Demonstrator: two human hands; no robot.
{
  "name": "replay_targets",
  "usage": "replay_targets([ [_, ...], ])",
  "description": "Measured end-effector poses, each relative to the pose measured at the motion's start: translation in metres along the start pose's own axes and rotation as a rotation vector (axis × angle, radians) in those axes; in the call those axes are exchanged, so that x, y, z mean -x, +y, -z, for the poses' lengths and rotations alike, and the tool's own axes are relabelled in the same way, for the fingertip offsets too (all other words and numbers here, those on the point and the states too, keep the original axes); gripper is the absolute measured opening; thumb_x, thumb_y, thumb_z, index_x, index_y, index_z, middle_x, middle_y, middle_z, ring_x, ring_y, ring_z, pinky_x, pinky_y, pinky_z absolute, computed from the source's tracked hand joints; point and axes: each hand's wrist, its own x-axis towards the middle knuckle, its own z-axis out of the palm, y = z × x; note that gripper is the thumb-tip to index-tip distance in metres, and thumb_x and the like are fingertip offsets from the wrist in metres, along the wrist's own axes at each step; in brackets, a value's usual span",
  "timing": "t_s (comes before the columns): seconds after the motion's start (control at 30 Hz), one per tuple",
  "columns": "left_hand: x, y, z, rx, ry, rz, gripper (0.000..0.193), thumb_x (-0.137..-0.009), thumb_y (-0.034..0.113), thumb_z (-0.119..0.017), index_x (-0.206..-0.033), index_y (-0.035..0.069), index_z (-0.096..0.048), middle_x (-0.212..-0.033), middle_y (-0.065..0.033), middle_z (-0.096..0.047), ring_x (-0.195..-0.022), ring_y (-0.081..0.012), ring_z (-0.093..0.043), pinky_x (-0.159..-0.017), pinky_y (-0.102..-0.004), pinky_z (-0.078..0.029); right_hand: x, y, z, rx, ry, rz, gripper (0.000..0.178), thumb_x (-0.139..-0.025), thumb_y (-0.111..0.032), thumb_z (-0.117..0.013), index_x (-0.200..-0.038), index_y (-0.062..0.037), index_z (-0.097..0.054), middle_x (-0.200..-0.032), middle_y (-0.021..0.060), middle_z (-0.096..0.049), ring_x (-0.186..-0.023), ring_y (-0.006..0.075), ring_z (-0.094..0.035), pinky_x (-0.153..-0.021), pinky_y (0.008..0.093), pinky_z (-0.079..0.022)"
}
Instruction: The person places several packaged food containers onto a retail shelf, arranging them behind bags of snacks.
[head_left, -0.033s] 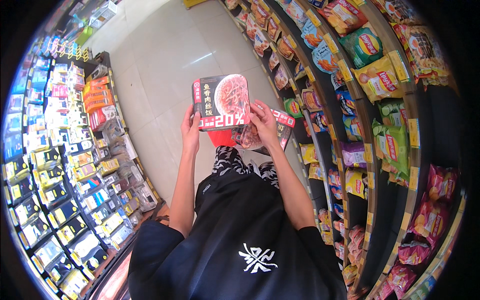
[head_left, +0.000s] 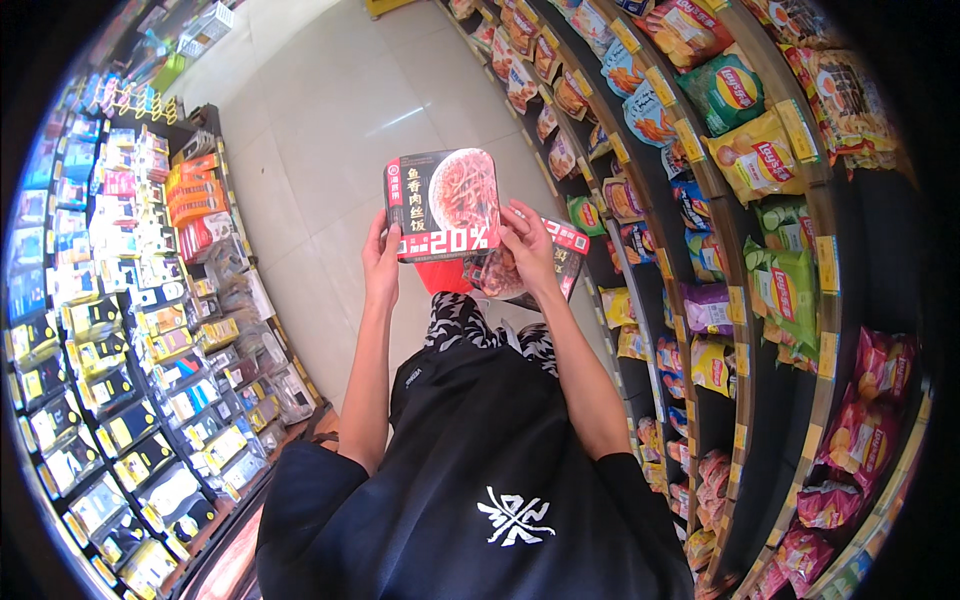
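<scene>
**Boxed meal [head_left: 450, 195] held between packed aisle sides**

Our fingers are closed on it from both sides, above the tiled floor [head_left: 320, 150]: the left hand [head_left: 381, 252] grips its left edge, the right hand [head_left: 527, 243] its lower right corner. Together they partly block our view of a second box [head_left: 566, 262]; we cannot tell how that one is held. A red object [head_left: 440, 279] peeks out underneath, mostly hidden. Snack bags [head_left: 758, 158] crowd our right; small packaged goods [head_left: 132, 425] line our left.

Glare bleaches the packages [head_left: 118, 235] at left, light streaks the floor [head_left: 330, 110], edges bow toward black corners
</scene>
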Motion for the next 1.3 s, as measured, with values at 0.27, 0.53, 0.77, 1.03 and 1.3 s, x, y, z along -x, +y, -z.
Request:
replay_targets([
  [0.27, 0.006, 0.007, -0.012, 0.027, -0.014, -0.071, 0.046, -0.093, 0.014, -0.048, -0.133, -0.003, -0.034, -0.115, -0.0106, -0.054, -0.101, -0.0125, -0.053, -0.085, -0.0270, -0.043, 0.011, -0.028, -0.005, -0.040, 0.014, 0.047, 0.047, -0.085, -0.002, -0.056, -0.128, -0.0014, -0.038, -0.127, 0.0158, -0.049, -0.080, 0.0053, -0.053, -0.073, 0.0188, -0.045],
  [0.53, 0.034, 0.031, -0.074, 0.076, -0.248, -0.110, 0.049, -0.092, 0.012, -0.048, -0.135, -0.003, -0.030, -0.135, -0.0106, -0.038, -0.120, -0.0171, -0.041, -0.099, -0.0310, -0.034, 0.061, -0.080, 0.021, -0.065, 0.170, 0.196, 0.052, -0.080, 0.001, -0.061, -0.126, -0.0011, -0.039, -0.123, 0.0125, -0.051, -0.094, 0.0098, -0.049, -0.084, 0.0239, -0.042],
  [0.77, 0.083, 0.027, -0.158, -0.095, -0.584, -0.099, 0.050, -0.091, 0.006, -0.048, -0.136, -0.003, -0.028, -0.127, -0.0119, -0.044, -0.114, -0.0157, -0.045, -0.096, -0.0288, -0.037, 0.140, -0.112, 0.074, -0.053, 0.419, 0.492, 0.060, -0.077, 0.000, -0.064, -0.128, -0.0031, -0.034, -0.132, 0.0121, -0.040, -0.119, 0.0192, -0.041, -0.101, 0.0324, -0.033],
  [1.03, 0.165, -0.021, -0.257, -0.248, -1.185, 0.022, 0.064, -0.088, 0.005, -0.054, -0.140, 0.001, -0.018, -0.130, -0.0108, -0.040, -0.119, -0.0174, -0.040, -0.097, -0.0303, -0.036, 0.272, -0.114, 0.153, -0.009, 0.920, 0.622, 0.055, -0.080, 0.005, -0.056, -0.129, -0.0015, -0.032, -0.133, 0.0129, -0.037, -0.123, 0.0200, -0.037, -0.104, 0.0321, -0.028],
  [1.3, 0.264, -0.060, -0.377, -0.323, -1.613, 0.082, 0.072, -0.086, 0.009, -0.059, -0.143, 0.010, -0.016, -0.140, -0.0095, -0.025, -0.123, -0.0195, -0.036, -0.090, -0.0286, -0.043, 0.383, -0.147, 0.229, 0.117, 1.241, 0.760, 0.050, -0.082, 0.005, -0.052, -0.129, -0.0002, -0.035, -0.135, 0.0127, -0.037, -0.124, 0.0189, -0.036, -0.105, 0.0309, -0.026],
])
